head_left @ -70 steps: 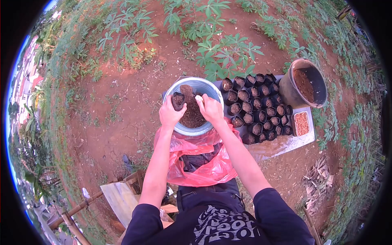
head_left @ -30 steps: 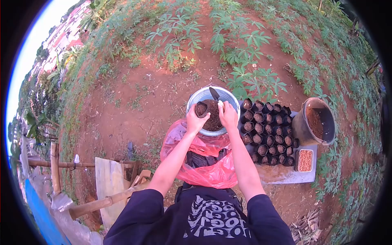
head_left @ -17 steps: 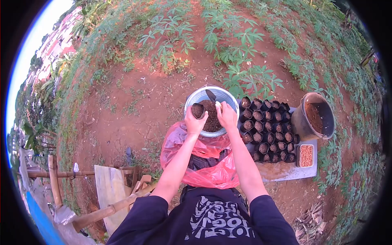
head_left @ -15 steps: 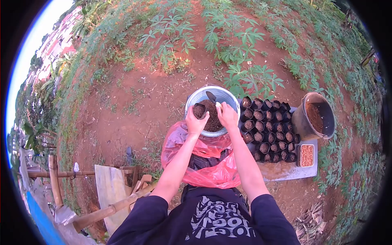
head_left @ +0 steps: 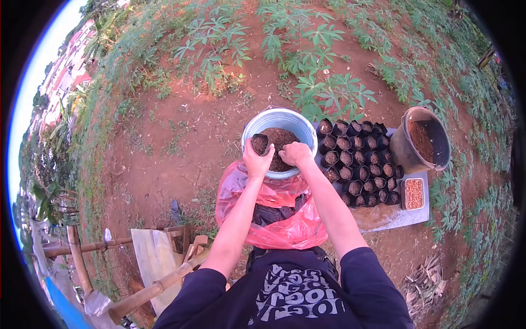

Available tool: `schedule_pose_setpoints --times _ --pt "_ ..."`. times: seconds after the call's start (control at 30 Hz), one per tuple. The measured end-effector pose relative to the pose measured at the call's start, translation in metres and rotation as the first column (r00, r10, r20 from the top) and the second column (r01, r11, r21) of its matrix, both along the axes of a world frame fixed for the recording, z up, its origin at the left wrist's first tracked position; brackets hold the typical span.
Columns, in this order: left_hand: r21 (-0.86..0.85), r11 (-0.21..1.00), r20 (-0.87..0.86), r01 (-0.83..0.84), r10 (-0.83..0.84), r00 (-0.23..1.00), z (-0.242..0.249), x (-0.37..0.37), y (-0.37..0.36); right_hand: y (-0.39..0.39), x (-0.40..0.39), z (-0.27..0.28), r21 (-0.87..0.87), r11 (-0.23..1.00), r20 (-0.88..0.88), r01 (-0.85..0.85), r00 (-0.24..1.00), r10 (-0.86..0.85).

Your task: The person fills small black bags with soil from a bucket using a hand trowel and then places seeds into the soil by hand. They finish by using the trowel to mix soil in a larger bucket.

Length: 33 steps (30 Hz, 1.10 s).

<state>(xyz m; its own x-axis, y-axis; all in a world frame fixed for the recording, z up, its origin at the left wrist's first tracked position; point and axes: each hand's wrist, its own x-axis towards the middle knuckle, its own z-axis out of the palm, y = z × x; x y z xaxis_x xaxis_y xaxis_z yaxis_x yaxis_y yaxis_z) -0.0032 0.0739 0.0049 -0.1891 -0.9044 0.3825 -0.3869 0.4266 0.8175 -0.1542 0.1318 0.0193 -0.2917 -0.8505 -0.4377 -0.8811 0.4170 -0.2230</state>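
My left hand (head_left: 258,162) holds a small black bag of dark soil (head_left: 260,144) over the left side of a light blue bucket (head_left: 306,130). Inside the bucket lies dark soil (head_left: 279,137). My right hand (head_left: 296,155) is closed low in the bucket, its fingers at the soil; the trowel seen in the earlier frame is hidden now. Red plastic (head_left: 285,227) with black plastic in it lies just below the bucket.
Several soil-filled black bags (head_left: 359,158) stand in rows on a pale sheet (head_left: 392,219) at the right. Beside them are a dark bucket (head_left: 405,145) and a tray of seeds (head_left: 413,193). Bamboo poles (head_left: 159,286) stand at lower left, leafy plants (head_left: 334,90) ahead.
My right hand has gone down to the soil, and the trowel has dropped out of sight. My left hand still holds the black bag. The whole view has shifted slightly.
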Motion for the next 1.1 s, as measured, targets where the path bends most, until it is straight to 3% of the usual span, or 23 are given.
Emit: schedule_pose_setpoints --times 0.13,0.27,0.37,0.5,0.63,0.73,0.87,1.1 --pt "0.085 0.996 0.017 0.022 -0.023 1.000 -0.001 0.002 0.000 0.000 -0.001 0.003 0.024 0.996 0.075 -0.086 0.994 0.084" --pt "0.035 0.999 0.022 0.002 -0.003 1.000 0.001 0.001 0.002 0.001 -0.001 -0.002 0.001 0.995 0.080 -0.100 0.992 0.100" --pt "0.029 0.999 0.033 0.012 -0.013 0.999 -0.003 0.003 0.001 0.001 -0.001 0.000 -0.039 0.998 0.120 -0.049 0.991 0.054" --pt "0.042 0.999 -0.006 0.026 -0.026 1.000 0.000 0.006 0.002 0.004 -0.004 -0.001 -0.234 0.970 0.159 0.070 0.987 -0.033" --pt "0.055 0.995 -0.003 0.081 -0.081 0.997 -0.002 0.011 0.000 0.011 -0.004 0.000 -0.388 0.904 0.224 0.182 0.969 -0.099" --pt "-0.070 0.991 -0.010 0.116 -0.117 0.993 0.005 0.014 0.000 0.018 -0.002 0.003 -0.454 0.832 0.249 0.319 0.942 -0.226" --pt "-0.040 0.987 0.075 0.156 -0.153 0.985 0.003 0.017 -0.006 0.022 0.001 0.002 -0.504 0.757 0.280 0.415 0.908 -0.311" --pt "-0.017 0.992 0.182 0.128 -0.123 0.976 -0.006 0.007 -0.005 0.020 0.003 0.005 -0.565 0.720 0.259 0.404 0.915 -0.310"
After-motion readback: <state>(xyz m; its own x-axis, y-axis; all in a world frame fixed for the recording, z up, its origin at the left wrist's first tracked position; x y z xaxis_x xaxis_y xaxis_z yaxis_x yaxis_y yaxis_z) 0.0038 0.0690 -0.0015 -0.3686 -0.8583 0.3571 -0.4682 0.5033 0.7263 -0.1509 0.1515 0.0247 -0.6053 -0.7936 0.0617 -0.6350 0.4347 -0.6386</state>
